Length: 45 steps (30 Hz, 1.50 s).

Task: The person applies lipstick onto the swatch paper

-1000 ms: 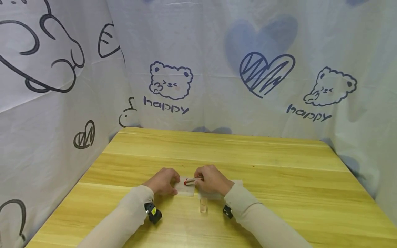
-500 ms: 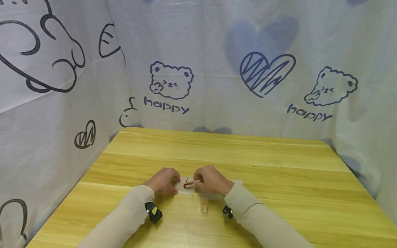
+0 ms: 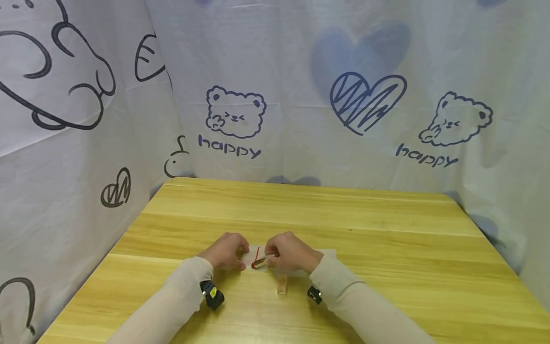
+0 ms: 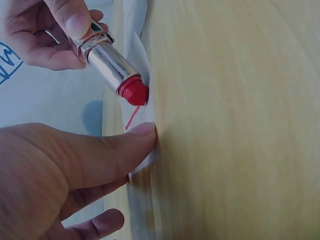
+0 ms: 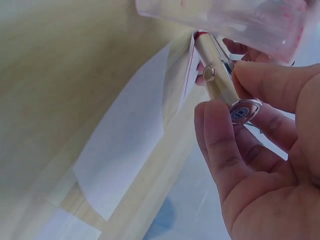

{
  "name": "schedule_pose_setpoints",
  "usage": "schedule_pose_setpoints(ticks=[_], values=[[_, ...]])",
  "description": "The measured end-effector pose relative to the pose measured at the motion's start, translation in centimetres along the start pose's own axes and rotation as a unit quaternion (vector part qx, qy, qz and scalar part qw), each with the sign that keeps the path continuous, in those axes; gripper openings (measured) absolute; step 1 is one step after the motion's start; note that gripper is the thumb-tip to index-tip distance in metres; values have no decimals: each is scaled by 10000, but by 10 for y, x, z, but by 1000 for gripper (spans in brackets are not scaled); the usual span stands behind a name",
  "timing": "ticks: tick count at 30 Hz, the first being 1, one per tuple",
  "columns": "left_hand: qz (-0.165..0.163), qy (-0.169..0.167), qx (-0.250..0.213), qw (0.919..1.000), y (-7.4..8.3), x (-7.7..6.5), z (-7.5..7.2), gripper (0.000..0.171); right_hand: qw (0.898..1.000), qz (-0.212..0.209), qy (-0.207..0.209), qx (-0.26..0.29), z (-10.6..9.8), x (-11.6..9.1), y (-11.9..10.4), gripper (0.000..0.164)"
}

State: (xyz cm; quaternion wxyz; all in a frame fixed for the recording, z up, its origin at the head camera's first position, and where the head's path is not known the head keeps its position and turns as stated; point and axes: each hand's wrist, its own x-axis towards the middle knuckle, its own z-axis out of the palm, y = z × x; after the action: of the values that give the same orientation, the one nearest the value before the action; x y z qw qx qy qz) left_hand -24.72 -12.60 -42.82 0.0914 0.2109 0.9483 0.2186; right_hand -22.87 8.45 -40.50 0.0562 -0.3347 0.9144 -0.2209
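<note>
While R grip (image 3: 294, 251) pinches lipstick (image 4: 111, 64) & L grip (image 3: 224, 251) is wide, wood tbl (image 3: 309, 205) fronts printed cloth (image 3: 296, 129).

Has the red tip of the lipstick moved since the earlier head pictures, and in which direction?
Yes. Against the paper under it, the red tip has moved towards the person and slightly left, with a red line behind it.

Red lipstick (image 4: 113, 65), red-streaked white paper (image 4: 145, 116)
Yellow wood-grain tabletop (image 3: 301, 205); white curtain (image 3: 296, 62) patterned with blue hearts (image 3: 368, 103) and bears (image 3: 236, 113).
</note>
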Motion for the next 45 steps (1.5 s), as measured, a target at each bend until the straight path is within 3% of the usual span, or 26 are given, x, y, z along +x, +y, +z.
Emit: schedule_pose_setpoints(ticks=[10, 22, 33, 45], values=[[-2, 11, -24, 10000, 0, -3, 2, 33, 9993, 213, -299, 64, 1, 0, -5, 3], [101, -31, 129, 9999, 1, 0, -2, 33, 9999, -118, -32, 46, -12, -3, -1, 5], [-66, -163, 108, 9998, 6, -2, -6, 33, 9995, 24, 311, 82, -28, -13, 9, 3], [430, 45, 108, 9990, 21, 9, -4, 30, 9979, 280, 547, 206, -39, -25, 30, 7]])
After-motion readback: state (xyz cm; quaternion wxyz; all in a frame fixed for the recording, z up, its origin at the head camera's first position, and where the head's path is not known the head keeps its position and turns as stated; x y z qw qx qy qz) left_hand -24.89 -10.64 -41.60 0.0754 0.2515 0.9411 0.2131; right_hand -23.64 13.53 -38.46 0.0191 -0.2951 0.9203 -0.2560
